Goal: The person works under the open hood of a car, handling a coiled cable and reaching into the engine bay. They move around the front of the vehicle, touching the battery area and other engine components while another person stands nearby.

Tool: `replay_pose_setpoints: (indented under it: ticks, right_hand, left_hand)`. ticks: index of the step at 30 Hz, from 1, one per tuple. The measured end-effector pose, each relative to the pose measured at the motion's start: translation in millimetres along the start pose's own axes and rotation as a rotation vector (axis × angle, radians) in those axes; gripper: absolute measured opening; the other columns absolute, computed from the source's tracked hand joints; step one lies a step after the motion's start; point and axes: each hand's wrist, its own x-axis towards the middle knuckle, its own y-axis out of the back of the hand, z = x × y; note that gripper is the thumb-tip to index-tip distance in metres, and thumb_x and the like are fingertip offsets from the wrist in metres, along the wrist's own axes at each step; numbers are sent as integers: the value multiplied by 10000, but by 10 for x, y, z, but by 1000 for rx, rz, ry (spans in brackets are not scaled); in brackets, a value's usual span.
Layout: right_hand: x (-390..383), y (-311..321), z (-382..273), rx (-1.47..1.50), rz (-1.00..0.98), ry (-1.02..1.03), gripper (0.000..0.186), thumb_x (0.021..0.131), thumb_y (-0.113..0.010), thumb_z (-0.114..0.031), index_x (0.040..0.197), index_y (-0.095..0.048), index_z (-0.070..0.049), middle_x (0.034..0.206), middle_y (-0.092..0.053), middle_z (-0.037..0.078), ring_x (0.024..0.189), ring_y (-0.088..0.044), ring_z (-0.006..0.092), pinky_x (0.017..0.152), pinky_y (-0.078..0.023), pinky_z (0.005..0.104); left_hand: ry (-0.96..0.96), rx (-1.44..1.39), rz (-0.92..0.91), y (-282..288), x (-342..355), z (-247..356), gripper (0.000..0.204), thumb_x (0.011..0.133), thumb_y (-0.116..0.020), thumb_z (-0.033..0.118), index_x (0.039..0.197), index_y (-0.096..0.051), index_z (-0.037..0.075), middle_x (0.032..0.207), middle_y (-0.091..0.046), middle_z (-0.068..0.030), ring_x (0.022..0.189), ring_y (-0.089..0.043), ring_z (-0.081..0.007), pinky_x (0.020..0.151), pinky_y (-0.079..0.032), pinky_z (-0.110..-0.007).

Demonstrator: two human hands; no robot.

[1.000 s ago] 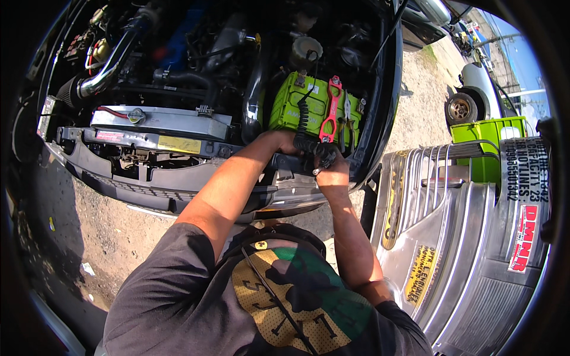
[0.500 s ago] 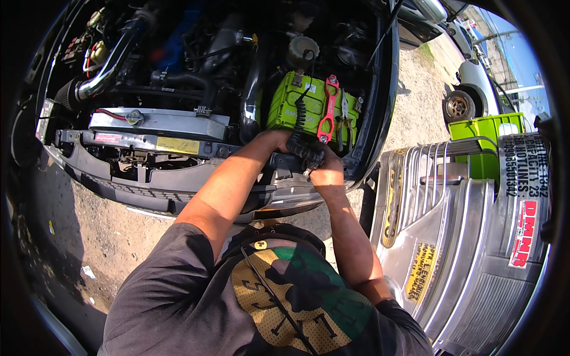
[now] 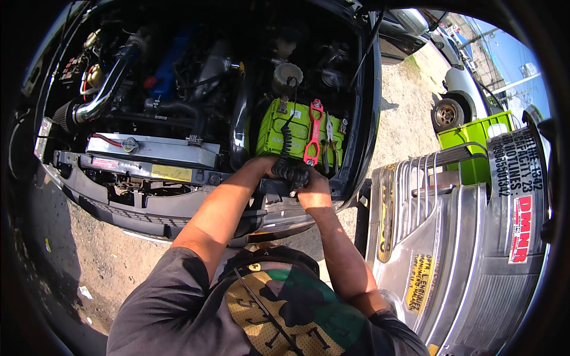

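Note:
Both my hands are together at the front edge of the engine bay, just below a lime-green car battery (image 3: 276, 130). A coiled black cord (image 3: 287, 142) hangs over the battery and bunches up between them. My right hand (image 3: 314, 191) is closed at the bunched cord, with a small shiny tip showing beside it. The fingers of my left hand (image 3: 267, 167) are hidden behind the coils and cannot be made out. Across the battery lies a red hold-down bracket (image 3: 313, 133). Beside it, on the battery's right part, rests a pair of pliers (image 3: 329, 142).
A silver radiator (image 3: 160, 149) and a dark front panel run along the left. A black pipe (image 3: 240, 127) rises beside the battery. On my right stands a large metal vehicle body (image 3: 404, 237), with a green bin (image 3: 475, 160) behind it.
The whole view has shifted slightly, so the engine bay sits a little lower and further left. My hands keep their place at the bunched cord.

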Motion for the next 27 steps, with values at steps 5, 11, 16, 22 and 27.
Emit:
replay_pose_setpoints:
  ticks: [5,11,16,22,27]
  right_hand:
    - [-2,40,-102,35,5,-7,339,882,-725,-95,1213,-703,-27,1086,-747,272,1042,-706,486,898,-587,511]
    - [29,98,-194,75,20,50,294,870,-740,-82,1150,-720,4,1022,-763,262,990,-743,450,856,-591,479]
    - [110,359,-375,61,89,-21,255,870,-744,-81,1101,-725,22,898,-770,188,818,-763,290,770,-579,383]
    - [1322,885,-824,43,84,215,354,853,-678,-107,1180,-744,14,1070,-747,280,1027,-716,478,917,-567,503]
    - [2370,843,-814,-553,-113,617,442,899,-709,-122,1341,-702,-118,1182,-750,225,1105,-721,426,977,-571,509]
  left_hand:
    - [45,-15,21,68,-39,82,485,963,-739,398,1346,-713,102,1297,-745,-186,1189,-688,-321,1057,-518,-446]
    - [80,-44,46,31,-96,195,460,955,-744,381,1329,-724,114,1276,-754,-185,1183,-693,-327,1049,-520,-448]
    - [102,-73,66,3,-119,259,440,948,-749,366,1315,-734,125,1259,-761,-183,1177,-697,-332,1043,-523,-449]
    - [374,103,-64,-4,-67,239,530,1000,-688,452,1433,-688,147,1402,-706,-184,1230,-680,-360,1067,-510,-463]
    - [395,80,-68,-32,-11,113,518,994,-686,449,1435,-696,177,1430,-697,-167,1296,-651,-349,1105,-488,-447]
